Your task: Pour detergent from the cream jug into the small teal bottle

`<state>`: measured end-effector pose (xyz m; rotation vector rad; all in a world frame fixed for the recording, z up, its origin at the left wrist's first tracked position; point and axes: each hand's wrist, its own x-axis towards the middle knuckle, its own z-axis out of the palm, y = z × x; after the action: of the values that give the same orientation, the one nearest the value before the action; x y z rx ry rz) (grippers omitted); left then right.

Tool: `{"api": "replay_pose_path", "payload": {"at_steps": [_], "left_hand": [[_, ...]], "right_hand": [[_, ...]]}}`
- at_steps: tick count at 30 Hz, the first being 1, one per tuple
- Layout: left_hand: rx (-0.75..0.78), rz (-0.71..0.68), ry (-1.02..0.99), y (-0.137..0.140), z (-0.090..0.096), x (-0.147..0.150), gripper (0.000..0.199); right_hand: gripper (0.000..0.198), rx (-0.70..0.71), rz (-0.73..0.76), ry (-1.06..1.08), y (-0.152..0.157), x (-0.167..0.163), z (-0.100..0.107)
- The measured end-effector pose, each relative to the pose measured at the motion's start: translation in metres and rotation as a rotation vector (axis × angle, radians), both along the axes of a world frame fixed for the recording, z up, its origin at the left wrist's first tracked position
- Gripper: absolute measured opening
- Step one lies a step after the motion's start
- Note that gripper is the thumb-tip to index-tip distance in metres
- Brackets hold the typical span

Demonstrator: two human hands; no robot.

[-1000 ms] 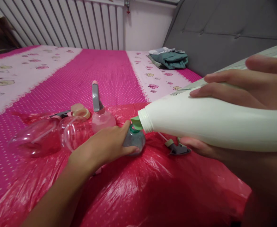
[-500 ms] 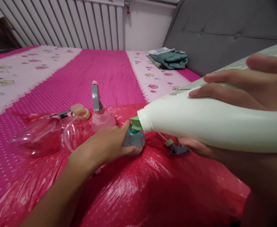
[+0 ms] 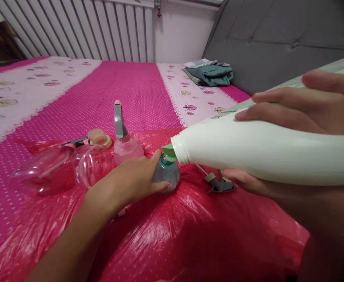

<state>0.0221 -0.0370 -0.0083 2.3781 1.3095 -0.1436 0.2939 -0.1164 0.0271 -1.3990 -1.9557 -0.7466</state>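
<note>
My left hand (image 3: 133, 176) is closed around a small clear bottle (image 3: 169, 176) with a green neck, which stands on red plastic sheeting (image 3: 160, 235). My right hand (image 3: 304, 105) grips a big white detergent bottle (image 3: 233, 152), tilted so that it lies nearly level. Its green pouring spout (image 3: 169, 152) is right at the small bottle's mouth. Whether liquid is flowing I cannot tell. Just behind my left hand stands a pink spray bottle (image 3: 127, 150) with a grey trigger head. A loose grey spray head (image 3: 220, 184) lies right of the small bottle, below the white one.
A clear pink bottle (image 3: 45, 170) lies on its side at the left, near beige round caps (image 3: 100, 138). Folded clothes (image 3: 210, 73) rest farther back on the pink bedspread (image 3: 127, 90). A grey padded headboard (image 3: 272, 35) rises at the right, and a white radiator (image 3: 110, 31) lines the wall.
The rear of the white bottle has shifted up very slightly with my right hand. My left hand and the small bottle have stayed put.
</note>
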Motion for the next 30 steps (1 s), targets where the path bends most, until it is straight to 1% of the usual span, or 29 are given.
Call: {"api": "replay_pose_path", "payload": {"at_steps": [4, 6, 13, 18, 21, 30], "left_hand": [[0.007, 0.002, 0.002, 0.0000, -0.0007, -0.0010, 0.068], [0.008, -0.002, -0.003, -0.0004, -0.0003, -0.0008, 0.067], [0.015, -0.009, -0.002, -0.0012, 0.0010, -0.0003, 0.065], [0.012, 0.001, 0.015, -0.0006, 0.0000, -0.0003, 0.066], [0.007, 0.010, 0.035, -0.0005, 0.0002, 0.0001, 0.069], [0.000, 0.003, 0.004, -0.0009, 0.0011, 0.0001, 0.066]], "right_hand": [[0.079, 0.031, 0.021, 0.010, 0.0001, -0.0060, -0.0025], [0.075, 0.027, 0.037, 0.023, 0.0010, -0.0066, -0.0031], [0.073, 0.018, 0.037, 0.041, 0.0011, -0.0070, -0.0039], [0.072, 0.033, 0.032, 0.044, 0.0012, -0.0081, -0.0047], [0.073, 0.019, 0.034, 0.039, 0.0022, -0.0076, -0.0039], [0.078, 0.015, 0.006, 0.019, -0.0031, -0.0108, -0.0024]]}}
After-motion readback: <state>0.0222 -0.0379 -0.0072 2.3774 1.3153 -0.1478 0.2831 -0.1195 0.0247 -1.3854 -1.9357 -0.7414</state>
